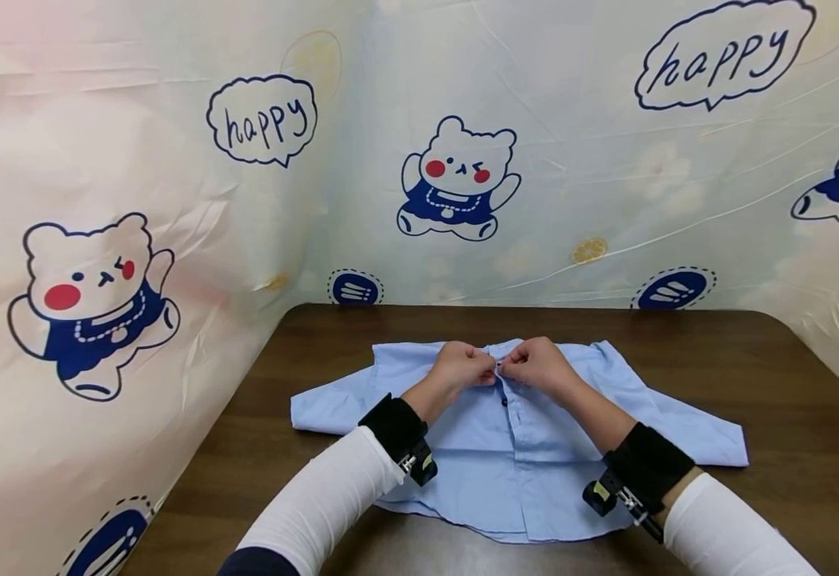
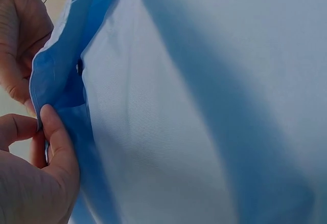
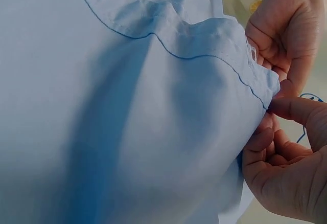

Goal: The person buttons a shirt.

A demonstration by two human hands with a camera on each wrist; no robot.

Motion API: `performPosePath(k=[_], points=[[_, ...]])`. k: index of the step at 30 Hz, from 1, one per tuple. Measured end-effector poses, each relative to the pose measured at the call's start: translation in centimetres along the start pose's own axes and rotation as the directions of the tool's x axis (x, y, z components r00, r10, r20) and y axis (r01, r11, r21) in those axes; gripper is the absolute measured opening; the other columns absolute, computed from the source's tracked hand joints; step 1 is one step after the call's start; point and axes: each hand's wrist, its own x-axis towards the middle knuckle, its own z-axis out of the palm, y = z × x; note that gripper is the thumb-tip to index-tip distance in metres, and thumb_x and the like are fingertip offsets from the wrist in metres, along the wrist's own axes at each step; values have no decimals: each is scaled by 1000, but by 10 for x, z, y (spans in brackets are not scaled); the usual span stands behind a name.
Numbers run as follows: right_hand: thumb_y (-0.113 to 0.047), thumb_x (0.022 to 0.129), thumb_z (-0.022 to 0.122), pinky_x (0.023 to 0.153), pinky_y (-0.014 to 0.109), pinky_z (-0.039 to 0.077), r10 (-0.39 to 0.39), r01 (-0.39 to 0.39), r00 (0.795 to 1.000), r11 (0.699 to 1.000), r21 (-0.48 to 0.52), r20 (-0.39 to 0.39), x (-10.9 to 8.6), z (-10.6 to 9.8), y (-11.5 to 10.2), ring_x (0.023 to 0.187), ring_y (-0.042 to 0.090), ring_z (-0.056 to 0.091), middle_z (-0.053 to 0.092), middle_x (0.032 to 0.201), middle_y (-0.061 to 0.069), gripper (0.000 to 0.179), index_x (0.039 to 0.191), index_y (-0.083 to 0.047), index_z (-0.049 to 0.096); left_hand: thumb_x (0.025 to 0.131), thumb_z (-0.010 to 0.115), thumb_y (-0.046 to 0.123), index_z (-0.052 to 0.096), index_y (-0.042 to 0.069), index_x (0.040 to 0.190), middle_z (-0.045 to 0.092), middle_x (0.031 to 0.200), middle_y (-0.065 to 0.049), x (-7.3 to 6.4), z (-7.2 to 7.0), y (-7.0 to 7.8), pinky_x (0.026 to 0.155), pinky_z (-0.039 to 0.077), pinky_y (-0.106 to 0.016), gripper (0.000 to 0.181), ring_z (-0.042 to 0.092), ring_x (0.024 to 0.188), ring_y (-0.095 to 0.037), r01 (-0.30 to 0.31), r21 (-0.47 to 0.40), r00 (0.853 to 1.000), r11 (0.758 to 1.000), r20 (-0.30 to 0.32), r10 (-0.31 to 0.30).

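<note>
A light blue button-up shirt (image 1: 455, 456) lies front up with its sleeves spread to both sides. At the top of its front opening, my left hand (image 1: 465, 366) pinches the placket edge between thumb and fingers. Close against it, my right hand (image 1: 537, 368) pinches the fabric on the other side of the opening. The two sets of fingertips nearly meet, hiding most of the cloth between them. Just below the hands, a dark button (image 1: 504, 402) shows on the placket. In the left wrist view, the placket (image 2: 51, 75) is lifted and a dark button (image 2: 79, 68) sits inside the fold.
The shirt rests on a brown wooden table (image 1: 246, 480) with rounded far corners. Behind and to the left hangs a pale sheet (image 1: 570, 184) printed with bears and "happy" bubbles. Black straps with small cameras (image 1: 422, 466) wrap both wrists, over white sleeves.
</note>
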Motion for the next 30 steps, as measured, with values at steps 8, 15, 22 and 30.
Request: performPosePath(k=[8, 15, 22, 30], points=[[-9, 88, 68, 56, 26, 46, 58, -59, 998, 996, 59, 21, 2, -2, 1, 62, 15, 53, 59, 70, 3, 12, 84, 2, 72, 85, 65, -4, 72, -8, 90, 68, 97, -13, 2, 0, -3, 69, 57, -28, 9, 65, 65, -12, -26, -7, 1000, 1000, 1, 26], [-8, 88, 65, 54, 26, 45, 103, -110, 993, 983, 145, 57, 4, -3, 2, 58, 14, 51, 56, 63, 2, 16, 80, 4, 69, 84, 68, -2, 72, -4, 89, 68, 86, -9, 2, 1, -7, 68, 57, -27, 6, 64, 64, -11, -68, 50, 997, 996, -28, 70], [-10, 92, 60, 58, 26, 45, 163, -188, 979, 952, 240, 123, 4, -6, -1, 62, 14, 53, 57, 66, 3, 19, 83, 6, 67, 84, 70, -2, 72, -4, 88, 67, 88, -8, -1, 5, -7, 66, 57, -27, 5, 63, 61, -10, -120, 78, 991, 990, -57, 125], [-9, 94, 60, 58, 25, 45, 165, -188, 979, 957, 219, 121, 6, -3, 2, 64, 14, 52, 56, 69, 3, 19, 85, 6, 67, 87, 71, 0, 71, -4, 91, 68, 82, -9, 0, 5, -9, 64, 57, -27, 6, 63, 61, -11, -124, 90, 988, 988, -77, 131]])
